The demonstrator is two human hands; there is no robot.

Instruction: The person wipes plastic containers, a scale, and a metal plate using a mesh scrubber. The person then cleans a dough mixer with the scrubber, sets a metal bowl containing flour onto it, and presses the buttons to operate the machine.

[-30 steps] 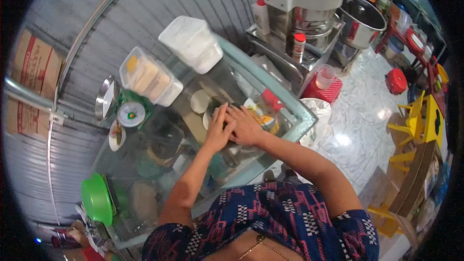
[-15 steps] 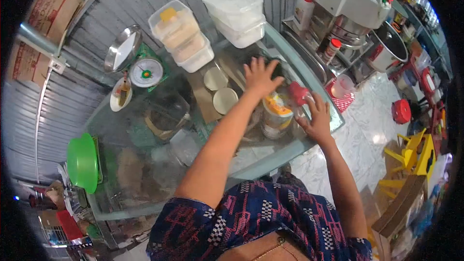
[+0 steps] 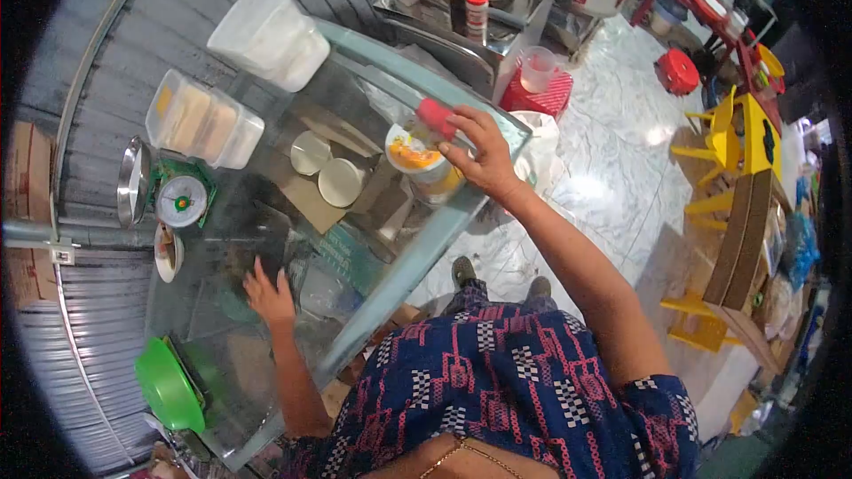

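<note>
My left hand (image 3: pixel 271 300) is open over the left part of the glass-topped table (image 3: pixel 368 324), fingers spread and holding nothing. On the right, my right hand (image 3: pixel 480 154) has its thumb and fingers apart. Its fingertips are at the edge of a red lid (image 3: pixel 435 117); whether they press on it cannot be made out. Beside the lid stands a container with an orange and white top (image 3: pixel 413 153). Two pale round pieces (image 3: pixel 341 182) show near the table's middle.
Stacked plastic tubs (image 3: pixel 271 43) and a green scale (image 3: pixel 183 201) stand along the wall side. A small white dish (image 3: pixel 169 253) and a green basin (image 3: pixel 169 384) are at the left. Past the right edge are a red crate (image 3: pixel 541 93) and yellow chairs (image 3: pixel 723 137).
My hands were together over the table, then parted. My left hand has moved to the table's left part; my right hand has come to the red lid. The view has shifted.
</note>
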